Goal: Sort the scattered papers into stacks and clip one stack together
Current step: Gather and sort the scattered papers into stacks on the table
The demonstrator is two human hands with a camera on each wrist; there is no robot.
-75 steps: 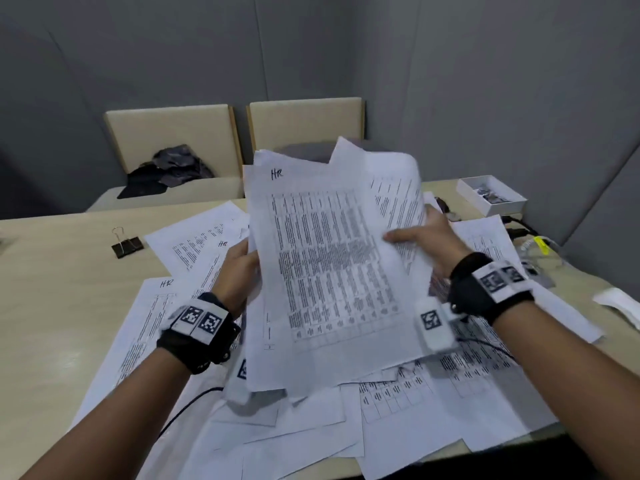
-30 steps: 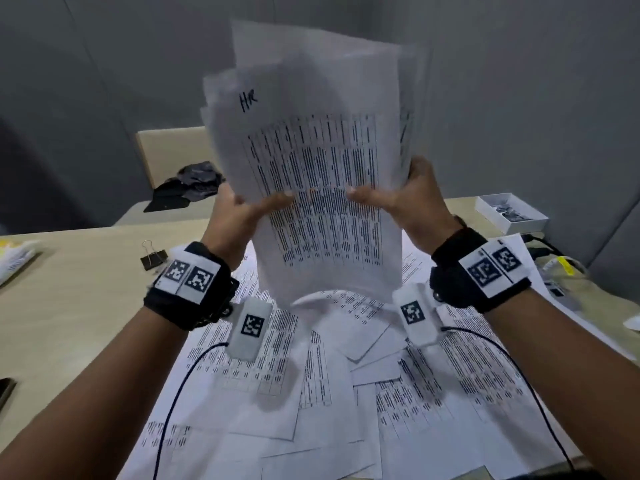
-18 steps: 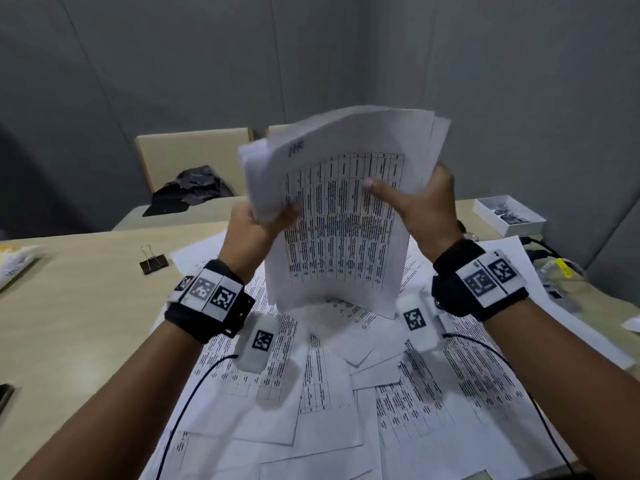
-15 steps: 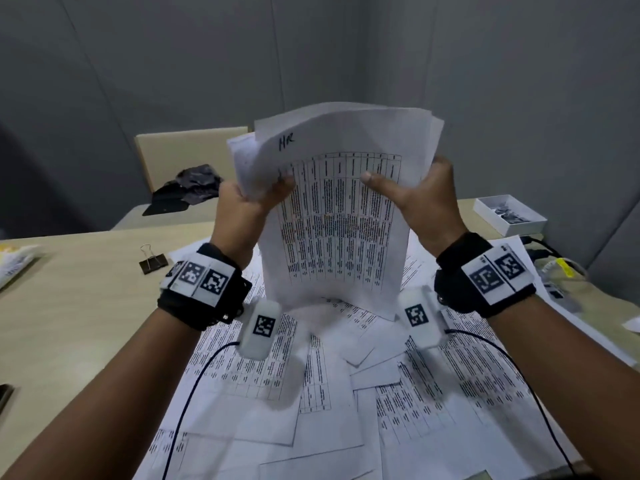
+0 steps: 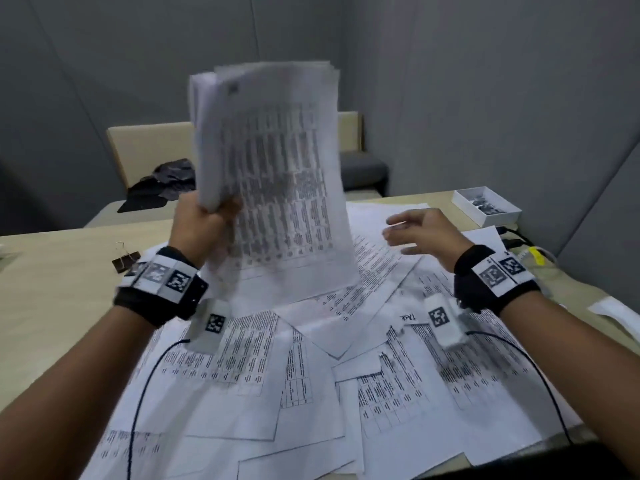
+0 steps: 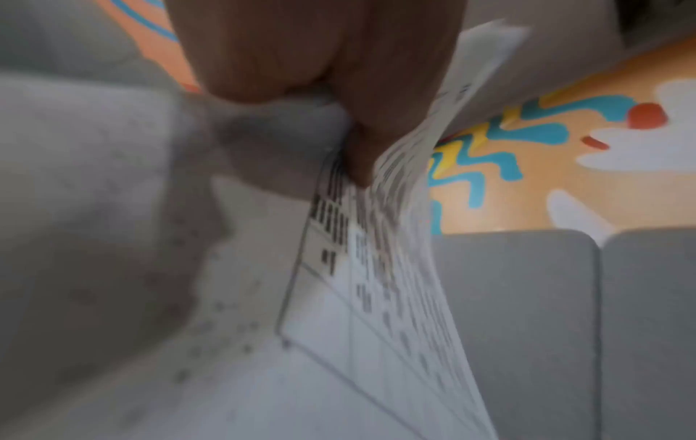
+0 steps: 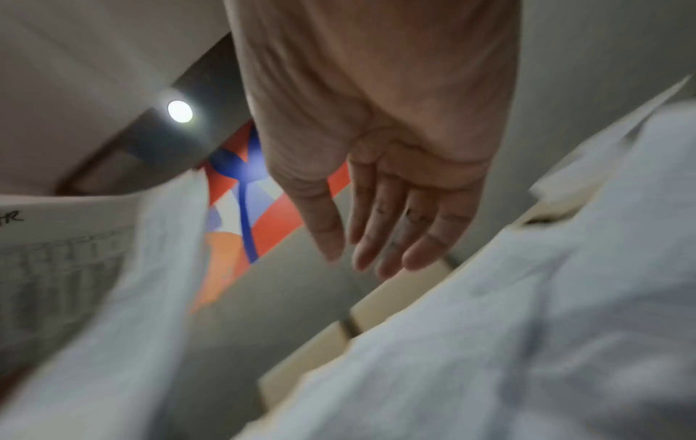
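Paper fills the near half of the table (image 5: 52, 306); a gathered stack (image 5: 270, 174) stands upright above it, gripped at its lower left edge by the left hand (image 5: 199, 225), whose fingers curl round the sheets; the right hand (image 5: 420, 233) hangs clear of the stack to its right, fingers loosely spread and grasping nothing.

Sorting looks to be in hand, with one stack collected and many loose sheets (image 5: 311, 375) overlapping on the table; clipping is not yet done; a binder clip (image 5: 125, 261) lies on bare wood just left of the sheets, near the left wrist.

Next, I judge, the stack wants squaring and laying down, or more sheets added by the free hand; clipping then calls for even edges, and the stack's top edges look fanned, though blur hides much.

Bare table lies open to the left, good room for laying a stack; to the right sit a small white box (image 5: 486, 206) and cables (image 5: 512, 239), so less room there; several sheets overhang the near edge and could slide off.
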